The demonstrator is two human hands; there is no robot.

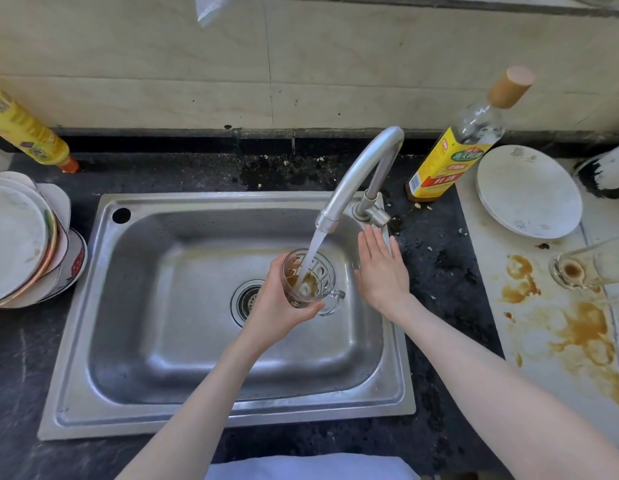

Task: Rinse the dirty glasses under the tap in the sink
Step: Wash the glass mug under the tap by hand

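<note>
**Clerk:** Glass mug [309,277], item one. Clear, with a handle, brown residue inside. Location: above the sink [134,341] basin, just right of the drain [247,301], mouth tilted up under the tap [356,178] spout.

**Checker:** Holder?

**Clerk:** Left hand [280,306], fingers and thumb curled round the body of the mug. The handle points away from the palm, unused. Probably so the wall can be turned under the stream.

**Checker:** Water?

**Clerk:** Running. The stream [313,256] falls straight into the mug, which is held low over the basin, likely to keep splash inside it.

**Checker:** Other hand?

**Clerk:** Right hand [382,271], flat and empty, fingers straight, just right of the mug. Fingertips lie near the tap's base, touching or not I cannot tell. Placed, I judge, for working the valve.

**Checker:** Remaining stock?

**Clerk:** One more dirty glass [592,268], lying on its side on the stained white counter [543,327], well right of the sink. Stacked plates [24,240] left of the sink, two plates [529,192] and a yellow-labelled bottle [453,150] to the right of the tap.

**Checker:** Progress?

**Clerk:** Early. Item one not yet clean.
</note>
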